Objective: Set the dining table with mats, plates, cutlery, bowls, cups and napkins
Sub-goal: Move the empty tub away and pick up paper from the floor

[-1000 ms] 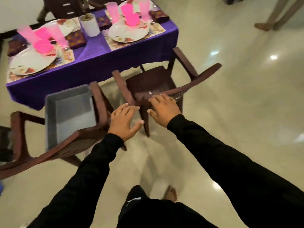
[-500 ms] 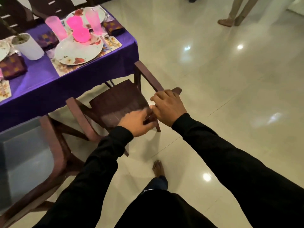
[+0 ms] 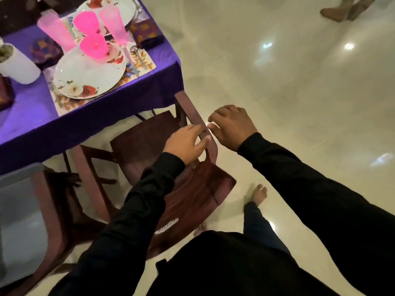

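Table [image 3: 89, 124] at 10 o'clock looks set. Left hand [image 3: 186, 144] loosely curled on chair [image 3: 149, 142] armrest; right hand [image 3: 232, 127] open, empty. Next, probably: tuck chair in.

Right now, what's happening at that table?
A person in black sleeves stands at a brown chair pulled close to the purple-clothed table. The left hand is on the chair's right armrest; the right hand is just beside it, fingers open, apparently not gripping. The place setting nearest looks done: floral plate on a mat, pink bowl, pink cups, cutlery, a folded napkin. An empty grey bin sits on the next chair.
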